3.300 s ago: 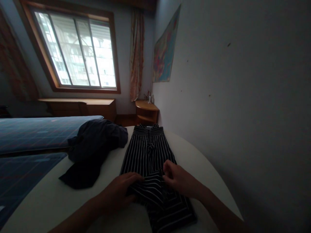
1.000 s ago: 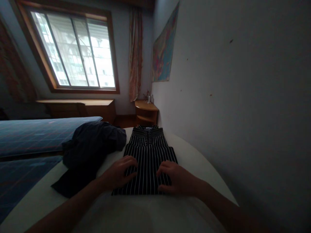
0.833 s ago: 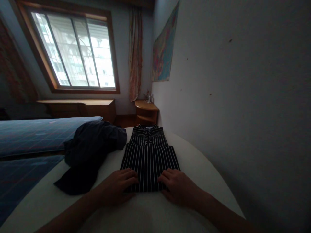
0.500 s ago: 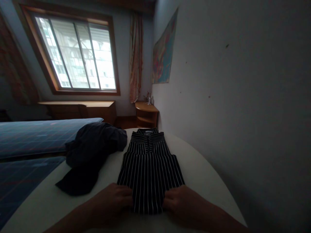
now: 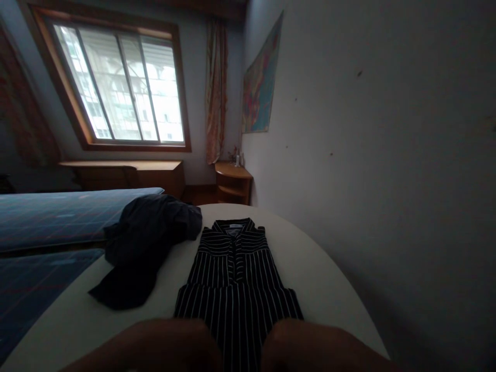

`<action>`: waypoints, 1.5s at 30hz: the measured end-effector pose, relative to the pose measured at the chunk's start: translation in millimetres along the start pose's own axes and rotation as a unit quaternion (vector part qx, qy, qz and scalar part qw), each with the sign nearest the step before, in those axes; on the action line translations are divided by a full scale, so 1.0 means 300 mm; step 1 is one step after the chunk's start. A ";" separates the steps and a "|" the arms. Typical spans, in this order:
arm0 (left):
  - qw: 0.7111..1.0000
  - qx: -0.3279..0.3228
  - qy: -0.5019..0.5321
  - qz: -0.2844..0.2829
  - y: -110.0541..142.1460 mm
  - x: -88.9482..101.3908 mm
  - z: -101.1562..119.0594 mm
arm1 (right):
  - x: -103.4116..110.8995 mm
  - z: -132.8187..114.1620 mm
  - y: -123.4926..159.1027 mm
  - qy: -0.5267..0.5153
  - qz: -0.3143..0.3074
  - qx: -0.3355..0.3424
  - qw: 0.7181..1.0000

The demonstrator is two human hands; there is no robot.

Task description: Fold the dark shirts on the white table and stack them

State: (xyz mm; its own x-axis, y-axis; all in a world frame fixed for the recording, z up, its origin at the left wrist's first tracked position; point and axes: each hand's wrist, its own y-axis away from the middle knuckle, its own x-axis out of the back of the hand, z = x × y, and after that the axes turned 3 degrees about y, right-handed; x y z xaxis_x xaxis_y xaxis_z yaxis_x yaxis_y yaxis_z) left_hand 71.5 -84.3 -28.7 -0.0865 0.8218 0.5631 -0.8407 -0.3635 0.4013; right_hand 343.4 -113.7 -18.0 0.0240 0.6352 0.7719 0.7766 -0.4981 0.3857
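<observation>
A black shirt [image 5: 236, 302] with white stripes lies folded on the round pale table [image 5: 313, 263], its collar at the far end and its lower part doubled over. At the near left side of the fabric, my left hand [image 5: 184, 338] is closed on the shirt. My right hand [image 5: 296, 338] grips the near right side in the same way. The fingertips of both hands are mostly hidden in shadow, and the shirt's near edge runs out of view at the bottom.
A crumpled dark garment [image 5: 149, 243] lies on the table's left part. Beyond the left rim stands a bed with a blue checked mattress [image 5: 58, 219]. A bare wall [image 5: 368, 181] runs along the right, and a corner shelf [image 5: 232, 170] stands behind.
Both hands have drawn the striped shirt toward me, so its collar has come away from the table's far edge. The dark garment stays put.
</observation>
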 end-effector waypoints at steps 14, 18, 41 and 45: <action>0.947 0.186 -0.178 0.192 -0.079 0.206 -0.001 | 0.141 0.106 -0.076 -0.009 0.196 -0.206 0.959; 0.951 0.203 -0.195 0.131 -0.090 0.227 0.014 | 0.171 0.099 -0.086 0.001 0.144 -0.229 0.963; 0.939 0.227 -0.226 0.124 -0.048 0.189 0.053 | 0.122 0.057 -0.085 0.054 0.135 -0.169 0.975; 0.969 0.156 -0.159 0.110 -0.028 0.182 0.047 | 0.114 0.024 -0.056 0.067 0.129 -0.150 0.978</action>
State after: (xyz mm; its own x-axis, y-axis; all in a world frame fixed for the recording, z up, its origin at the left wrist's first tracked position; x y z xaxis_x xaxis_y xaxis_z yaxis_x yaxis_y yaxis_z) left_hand 81.2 -42.5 8.8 -0.0352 0.5513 0.8336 -0.6142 -0.6699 0.4171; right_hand 335.6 -79.4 -1.8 0.0965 0.3927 0.9146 0.5348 -0.7954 0.2851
